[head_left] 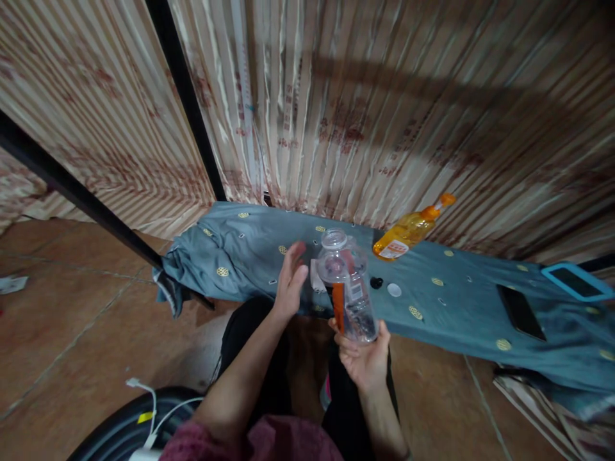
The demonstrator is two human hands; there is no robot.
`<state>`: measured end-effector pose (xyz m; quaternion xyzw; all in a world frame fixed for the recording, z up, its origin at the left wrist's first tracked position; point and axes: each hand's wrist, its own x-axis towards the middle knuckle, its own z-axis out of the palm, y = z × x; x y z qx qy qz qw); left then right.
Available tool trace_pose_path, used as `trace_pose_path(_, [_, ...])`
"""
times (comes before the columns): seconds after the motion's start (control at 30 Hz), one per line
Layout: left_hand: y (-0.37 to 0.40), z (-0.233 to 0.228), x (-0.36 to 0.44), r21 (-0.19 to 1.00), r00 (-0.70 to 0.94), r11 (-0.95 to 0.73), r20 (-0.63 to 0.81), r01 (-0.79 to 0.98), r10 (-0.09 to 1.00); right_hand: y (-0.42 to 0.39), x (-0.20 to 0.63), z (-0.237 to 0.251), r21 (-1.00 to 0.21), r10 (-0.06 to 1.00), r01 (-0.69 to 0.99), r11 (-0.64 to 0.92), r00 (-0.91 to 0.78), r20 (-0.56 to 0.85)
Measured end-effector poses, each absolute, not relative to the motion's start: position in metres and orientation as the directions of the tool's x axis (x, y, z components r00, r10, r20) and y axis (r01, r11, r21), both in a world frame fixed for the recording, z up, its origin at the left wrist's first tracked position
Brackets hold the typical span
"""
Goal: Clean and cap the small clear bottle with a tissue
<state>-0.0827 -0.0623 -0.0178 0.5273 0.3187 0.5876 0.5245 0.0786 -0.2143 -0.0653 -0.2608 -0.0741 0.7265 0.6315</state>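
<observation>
A clear plastic bottle (361, 320) with an orange and black label rests in my right hand (364, 362), whose fingers and thumb close round its base. Its open mouth has no cap on it and points away from me. Part of another clear shape overlaps it, and I cannot tell whether that is a second bottle. My left hand (289, 285) is held to the left of the bottle, apart from it, fingers stretched out and slightly blurred. On the cloth just right of the bottle lie a white cap (394, 290) and a small black piece (377, 282).
A pump bottle of yellow-orange liquid (403, 235) stands on the low, blue-green cloth-covered bench (254, 250). Further right are a dark phone (521, 312) and a blue-framed object (576, 282). Black poles (187, 96) stand at the left. A black round object (120, 429) with a white cable sits at lower left.
</observation>
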Motion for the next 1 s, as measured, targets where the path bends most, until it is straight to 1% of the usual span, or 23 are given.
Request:
trace_pose_path(0.07, [-0.083, -0.022, -0.088, 0.905, 0.144, -0.230, 0.297, -0.358, 0.944, -0.209, 0.067, -0.070, -0.441, 0.949, -0.868, -0.228, -0.096, -0.301])
trace_pose_path(0.13, [-0.101, -0.027, -0.090, 0.909, 0.185, -0.181, 0.265, -0.375, 0.946, -0.204, 0.057, -0.077, -0.464, 0.937, -0.846, -0.264, -0.109, -0.333])
trace_pose_path(0.23, [-0.116, -0.032, -0.089, 0.962, 0.221, -0.045, 0.107, -0.269, 0.969, -0.197, 0.044, -0.087, -0.526, 0.909, -0.785, -0.326, -0.108, -0.402])
trace_pose_path(0.3, [-0.118, -0.031, -0.090, 0.975, 0.216, 0.028, 0.021, -0.222, 0.976, -0.194, 0.037, -0.091, -0.581, 0.888, -0.722, -0.375, -0.101, -0.448])
trace_pose_path(0.4, [-0.113, -0.028, -0.094, 0.970, 0.157, 0.058, -0.021, -0.235, 0.987, -0.193, 0.030, -0.092, -0.682, 0.866, -0.588, -0.435, -0.064, -0.497])
trace_pose_path(0.47, [-0.108, -0.027, -0.099, 0.970, 0.106, 0.042, -0.017, -0.241, 0.994, -0.196, 0.034, -0.090, -0.769, 0.863, -0.464, -0.440, 0.018, -0.505])
trace_pose_path(0.53, [-0.103, -0.028, -0.104, 0.977, 0.082, 0.018, -0.001, -0.210, 0.997, -0.200, 0.049, -0.084, -0.859, 0.866, -0.302, -0.413, 0.160, -0.473])
trace_pose_path(0.6, [-0.100, -0.030, -0.111, 0.989, 0.065, -0.018, 0.027, -0.145, 0.998, -0.202, 0.075, -0.075, -0.919, 0.859, -0.099, -0.381, 0.330, -0.392])
trace_pose_path(0.63, [-0.098, -0.031, -0.114, 0.993, 0.049, -0.040, 0.046, -0.107, 0.998, -0.201, 0.091, -0.070, -0.926, 0.846, 0.008, -0.377, 0.410, -0.341])
trace_pose_path(0.67, [-0.096, -0.032, -0.116, 0.996, 0.029, -0.060, 0.063, -0.071, 0.998, -0.198, 0.108, -0.064, -0.917, 0.832, 0.114, -0.381, 0.475, -0.287])
trace_pose_path(0.73, [-0.092, -0.032, -0.120, 0.997, 0.008, -0.081, 0.081, -0.007, 0.997, -0.186, 0.140, -0.053, -0.855, 0.808, 0.315, -0.412, 0.560, -0.183])
trace_pose_path(0.83, [-0.084, -0.028, -0.123, 0.993, 0.006, -0.094, 0.094, 0.068, 0.996, -0.159, 0.176, -0.040, -0.682, 0.802, 0.555, -0.476, 0.592, -0.079])
trace_pose_path(0.9, [-0.076, -0.024, -0.124, 0.989, 0.001, -0.113, 0.113, 0.100, 0.994, -0.139, 0.188, -0.036, -0.551, 0.824, 0.671, -0.497, 0.563, -0.058])
trace_pose_path(1.0, [-0.063, -0.018, -0.126, 0.978, -0.015, -0.141, 0.145, 0.153, 0.989, -0.116, 0.193, -0.038, -0.369, 0.865, 0.790, -0.490, 0.493, -0.094])
